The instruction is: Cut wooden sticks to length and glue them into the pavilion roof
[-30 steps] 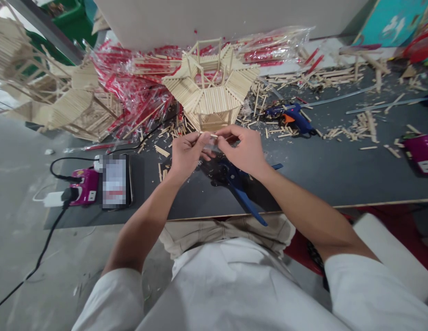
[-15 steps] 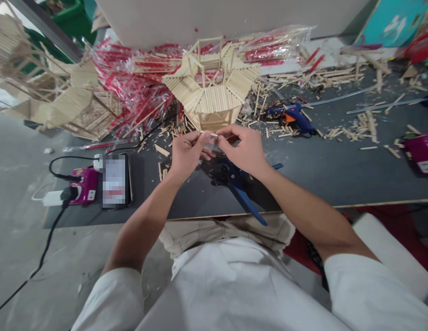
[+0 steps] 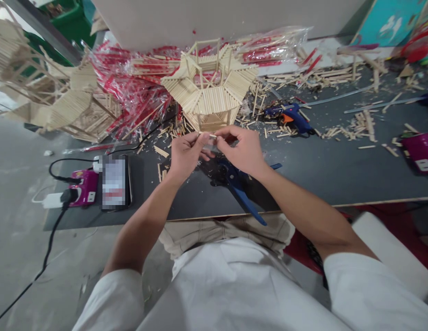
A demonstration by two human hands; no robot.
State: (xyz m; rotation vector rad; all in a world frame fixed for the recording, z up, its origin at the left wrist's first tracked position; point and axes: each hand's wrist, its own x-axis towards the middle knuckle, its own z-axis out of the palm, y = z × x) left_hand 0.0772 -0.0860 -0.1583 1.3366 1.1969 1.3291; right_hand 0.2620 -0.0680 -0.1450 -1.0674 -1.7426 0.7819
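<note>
My left hand (image 3: 186, 154) and my right hand (image 3: 242, 149) meet above the dark table (image 3: 338, 170), both pinched on the ends of one short wooden stick (image 3: 211, 135). Just beyond them stands a pavilion-shaped model of wooden sticks (image 3: 209, 89). Blue-handled cutters (image 3: 239, 188) lie on the table under my right wrist. Cut stick pieces are scattered around my hands.
A blue glue gun (image 3: 292, 116) lies right of the model. A phone (image 3: 114, 181) and a purple power strip (image 3: 82, 187) with cables sit at the left. Red-and-clear stick wrappers (image 3: 134, 87) and another stick model (image 3: 62, 103) fill the far left. A purple box (image 3: 420, 151) is at the right edge.
</note>
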